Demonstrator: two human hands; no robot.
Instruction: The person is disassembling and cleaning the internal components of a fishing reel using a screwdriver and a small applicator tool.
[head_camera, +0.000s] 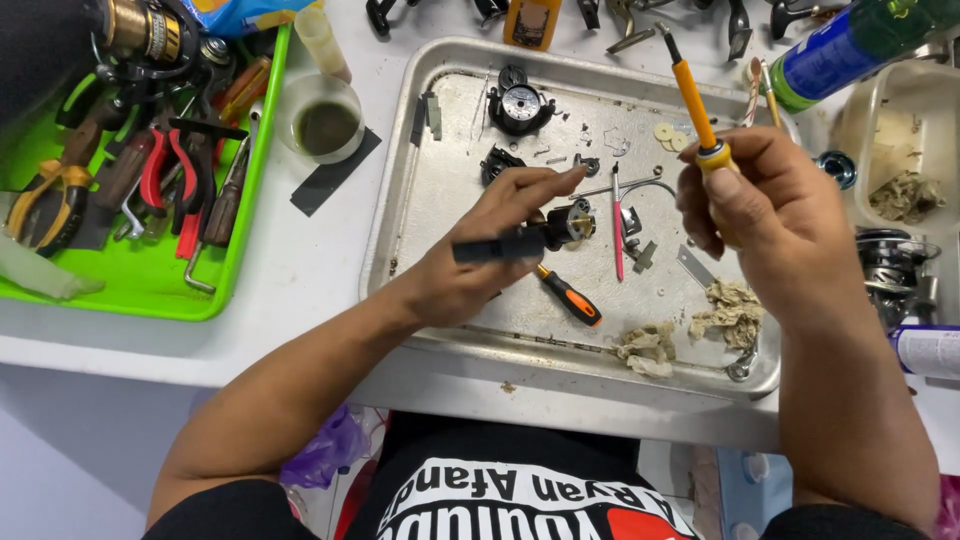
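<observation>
Both hands hover over a metal tray (400, 190). Left hand (480, 255) is closed around a black reel part (530, 238) with a brassy end, index finger stretched out above it. Right hand (765, 215) is clenched on an orange-handled screwdriver (692, 100), its shaft pointing up and away from the body. Below the left hand, on the tray, lies a small black-and-orange screwdriver (570, 296); between the hands lies a red pick (617, 225). Beyond the left fingertips sits a round black reel housing (520, 103). Grey rag scraps (728, 308) lie under the right wrist. Far left of the left arm, a green tray (150, 285) holds pliers (165, 165).
</observation>
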